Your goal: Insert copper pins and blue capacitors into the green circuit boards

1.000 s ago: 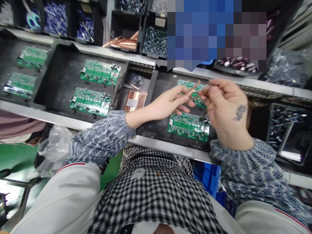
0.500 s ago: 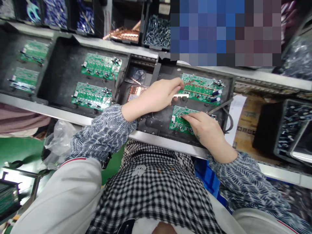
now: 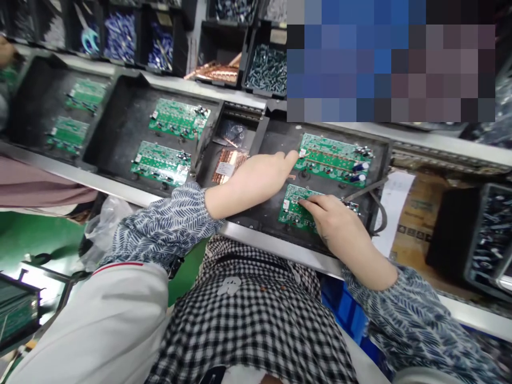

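Observation:
My left hand (image 3: 269, 175) is closed near the left end of the upper green circuit board (image 3: 334, 160). A thin copper strip (image 3: 292, 176) sticks out below its fingers, its rest hidden by the hand. On the lower circuit board (image 3: 294, 210), my right hand (image 3: 334, 216) has thumb and fingers pinched together at the board's surface. Whatever sits between those fingertips is hidden. Both boards lie in a black tray (image 3: 260, 213), and the right hand covers much of the lower one.
Further trays on the left hold more circuit boards (image 3: 179, 118). Copper strips (image 3: 231, 162) lie in a compartment left of my tray. Behind stand bins of screws (image 3: 266, 69) and copper pieces (image 3: 224, 70). A co-worker's hand (image 3: 7, 52) shows at the far left edge.
The camera view has shifted. My left hand has dropped slightly toward the lower board, and less of its strip shows. My right hand stays at the same spot on the lower board.

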{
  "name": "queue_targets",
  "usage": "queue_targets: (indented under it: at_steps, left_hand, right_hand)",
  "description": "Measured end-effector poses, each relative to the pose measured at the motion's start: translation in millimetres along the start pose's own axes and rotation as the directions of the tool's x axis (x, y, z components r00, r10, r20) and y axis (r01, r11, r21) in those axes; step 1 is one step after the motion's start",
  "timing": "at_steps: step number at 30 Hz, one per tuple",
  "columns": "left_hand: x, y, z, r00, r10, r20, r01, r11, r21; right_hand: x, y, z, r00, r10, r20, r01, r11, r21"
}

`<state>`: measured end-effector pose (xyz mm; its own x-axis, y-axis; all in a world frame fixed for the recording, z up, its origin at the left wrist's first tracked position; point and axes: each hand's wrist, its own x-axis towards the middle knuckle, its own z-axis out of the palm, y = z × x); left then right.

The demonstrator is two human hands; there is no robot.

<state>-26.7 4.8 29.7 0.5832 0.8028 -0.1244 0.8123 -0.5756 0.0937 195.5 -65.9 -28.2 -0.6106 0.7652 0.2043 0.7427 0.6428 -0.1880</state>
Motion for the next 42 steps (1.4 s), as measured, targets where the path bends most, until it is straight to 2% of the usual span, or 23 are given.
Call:
queue_targets:
  at_steps: [2, 5, 7, 9, 11, 13, 15, 17, 18, 19, 20, 22, 23, 25, 26, 28, 31, 33, 35, 39, 42]
  left_hand:
    - [-1.6, 7.8, -0.7, 0.999, 0.036, -0.019, -0.036, 0.999, 0.008]
    - [-3.6, 25.9, -1.2, 0.985, 0.16, -0.059, -0.162, 0.986, -0.037]
    - [-2.5, 34.0, -2.4, 0.97, 0.23, -0.079, -0.237, 0.967, -0.098]
    - [2.3, 28.9, -5.8, 0.967, 0.248, -0.063, -0.255, 0.954, -0.155]
    - [12.0, 3.0, -11.9, 0.985, 0.165, -0.047, -0.171, 0.97, -0.173]
    - [26.6, -44.7, -19.0, 0.996, -0.047, -0.077, 0.036, 0.989, -0.142]
    - [45.0, -104.4, -25.3, 0.944, -0.298, -0.142, 0.287, 0.954, -0.09]
    - [64.9, -158.0, -29.8, 0.914, -0.372, -0.162, 0.363, 0.928, -0.081]
    - [75.1, -176.7, -31.3, 0.911, -0.374, -0.175, 0.366, 0.927, -0.075]
    - [85.7, -187.8, -32.3, 0.914, -0.353, -0.199, 0.346, 0.936, -0.07]
    - [96.9, -190.8, -32.7, 0.918, -0.322, -0.232, 0.316, 0.947, -0.064]
    - [122.2, -173.9, -31.9, 0.94, -0.199, -0.277, 0.195, 0.98, -0.041]
    - [136.5, -156.8, -30.6, 0.952, -0.12, -0.281, 0.116, 0.993, -0.031]
    - [167.1, -114.6, -26.5, 0.981, 0.017, -0.191, -0.025, 0.999, -0.04]
    - [182.7, -93.3, -23.8, 0.989, 0.024, -0.149, -0.033, 0.997, -0.063]
    - [212.3, -57.2, -18.3, 0.998, -0.054, -0.029, 0.05, 0.991, -0.12]
    - [246.4, -26.8, -11.0, 0.975, -0.21, 0.071, 0.219, 0.96, -0.174]
    - [260.0, -20.8, -6.7, 0.96, -0.262, 0.098, 0.277, 0.94, -0.201]
    - [267.5, -22.5, -2.2, 0.955, -0.286, 0.076, 0.295, 0.93, -0.217]
    - [272.4, -35.3, 5.3, 0.979, -0.197, -0.055, 0.18, 0.957, -0.227]
    - [275.2, -41.4, 8.9, 0.993, -0.096, -0.07, 0.076, 0.966, -0.247]
  right_hand:
    - [8.3, -7.7, -8.6, 0.995, 0.028, -0.092, -0.025, 0.999, 0.026]
    - [22.0, -18.7, -24.2, 0.971, 0.104, -0.215, -0.084, 0.991, 0.1]
    - [27.2, -21.3, -33.1, 0.964, 0.147, -0.221, -0.112, 0.98, 0.165]
    - [26.4, -17.7, -38.7, 0.971, 0.152, -0.182, -0.112, 0.97, 0.213]
    - [18.1, -8.3, -40.5, 0.98, 0.124, -0.156, -0.087, 0.97, 0.229]
    - [3.2, 3.9, -39.0, 0.985, 0.071, -0.159, -0.034, 0.974, 0.224]
    - [-14.8, 14.4, -35.3, 0.989, 0.015, -0.15, 0.02, 0.974, 0.226]
    - [-31.1, 20.0, -30.7, 0.993, -0.009, -0.114, 0.037, 0.968, 0.247]
    - [-37.3, 20.8, -28.4, 0.996, -0.008, -0.092, 0.031, 0.965, 0.259]
    - [-42.0, 20.5, -26.4, 0.998, 0.002, -0.07, 0.017, 0.962, 0.271]
    - [-45.2, 19.5, -24.7, 0.999, 0.013, -0.047, 0.001, 0.96, 0.282]
    - [-47.7, 16.7, -22.8, 1.0, 0.031, -0.002, -0.029, 0.956, 0.292]
    - [-47.6, 15.5, -22.5, 0.999, 0.037, 0.021, -0.041, 0.955, 0.293]
    - [-46.4, 14.0, -23.2, 0.998, 0.035, 0.054, -0.049, 0.959, 0.278]
    - [-45.6, 13.7, -23.9, 0.998, 0.028, 0.06, -0.043, 0.965, 0.26]
    - [-44.3, 13.7, -25.5, 0.999, 0.008, 0.052, -0.019, 0.976, 0.217]
    - [-42.7, 14.6, -27.2, 1.0, -0.016, 0.021, 0.012, 0.984, 0.176]
    - [-42.0, 15.7, -27.7, 1.0, -0.023, 0.018, 0.02, 0.987, 0.158]
    - [-41.7, 17.5, -28.0, 0.999, -0.027, 0.035, 0.022, 0.99, 0.139]
    - [-42.4, 22.4, -29.1, 0.997, -0.038, 0.063, 0.028, 0.989, 0.147]
    - [-42.0, 24.2, -29.3, 0.997, -0.055, 0.054, 0.046, 0.986, 0.161]
